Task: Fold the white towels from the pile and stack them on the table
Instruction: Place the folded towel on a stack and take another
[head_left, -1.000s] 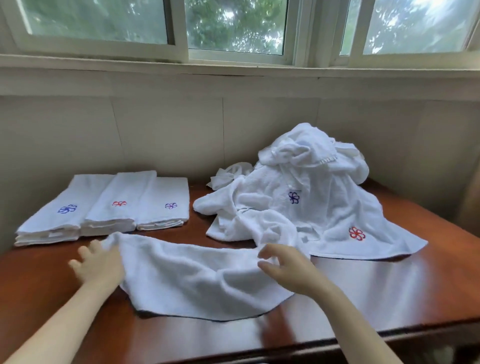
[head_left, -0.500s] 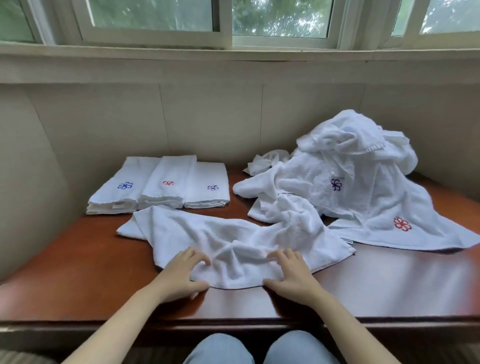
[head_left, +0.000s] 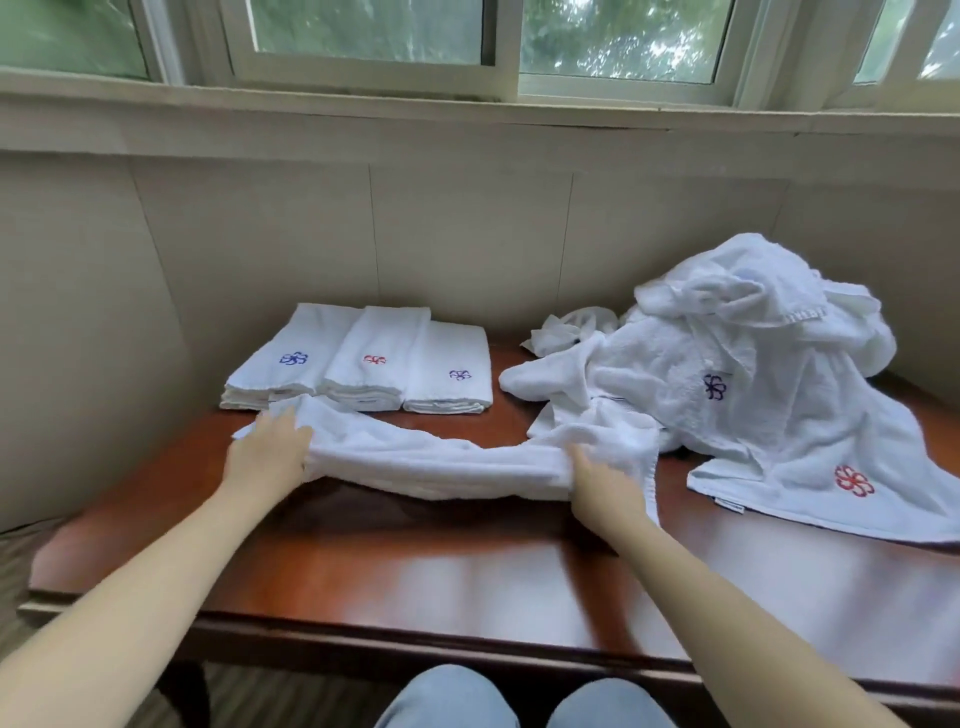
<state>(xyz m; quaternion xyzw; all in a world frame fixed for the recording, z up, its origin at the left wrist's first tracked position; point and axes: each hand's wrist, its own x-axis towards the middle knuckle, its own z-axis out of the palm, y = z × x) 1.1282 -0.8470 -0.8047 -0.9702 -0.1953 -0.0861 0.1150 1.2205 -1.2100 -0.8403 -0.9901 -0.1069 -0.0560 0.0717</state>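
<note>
A white towel (head_left: 441, 465) lies as a long folded strip across the middle of the wooden table (head_left: 467, 582), its near edge lifted off the wood. My left hand (head_left: 267, 457) grips its left end and my right hand (head_left: 602, 486) grips its right end. Three folded white towels (head_left: 363, 364) with small flower emblems lie side by side at the back left. A loose pile of white towels (head_left: 753, 374) sits at the back right, one corner with a red flower spread toward the front.
A beige wall and a window sill run behind the table. The table's front edge (head_left: 415, 634) is close to my knees (head_left: 519, 701). The wall on the left stands close to the folded towels.
Both hands have carried the towel's near edge away from me and lifted it, folding the towel into a narrower strip. The hands moved apart to its two ends.
</note>
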